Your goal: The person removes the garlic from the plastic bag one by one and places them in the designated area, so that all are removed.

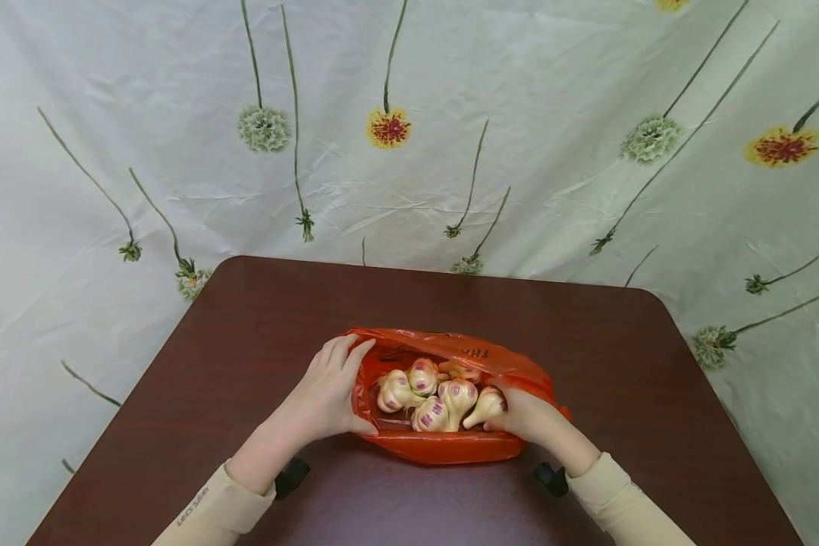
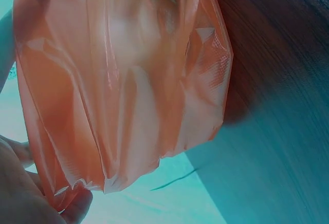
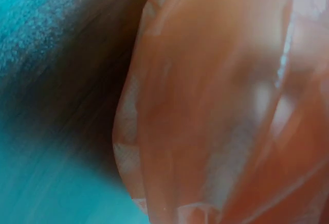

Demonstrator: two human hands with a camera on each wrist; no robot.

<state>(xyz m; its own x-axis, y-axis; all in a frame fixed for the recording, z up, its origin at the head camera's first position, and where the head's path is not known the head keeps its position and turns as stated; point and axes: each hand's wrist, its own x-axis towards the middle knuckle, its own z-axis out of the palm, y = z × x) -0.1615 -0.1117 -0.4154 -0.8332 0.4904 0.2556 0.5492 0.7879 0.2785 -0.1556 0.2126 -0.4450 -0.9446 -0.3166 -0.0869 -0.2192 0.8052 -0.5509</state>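
A red plastic bag (image 1: 444, 449) lies on its side with its mouth spread wide, and several garlic bulbs (image 1: 458, 396) with purple patches sit inside. At the bag's left end my left hand (image 1: 326, 390) grips the rim, fingers at the far edge and thumb at the near edge. The left wrist view shows the bag's thin wall (image 2: 139, 111) beside that hand's fingers (image 2: 77, 206). My right hand (image 1: 528, 413) reaches into the right end and holds the rightmost garlic bulb (image 1: 486, 407); its far fingers are partly hidden. Bag film (image 3: 221, 106) fills most of the right wrist view.
The bag rests on a dark reddish-brown table (image 1: 280, 303) with rounded far corners. Behind and beside the table hangs a pale cloth (image 1: 553, 114) printed with flowers. Dark wrist devices (image 1: 551, 479) sit under both forearms, close to the light sleeves (image 1: 621, 493).
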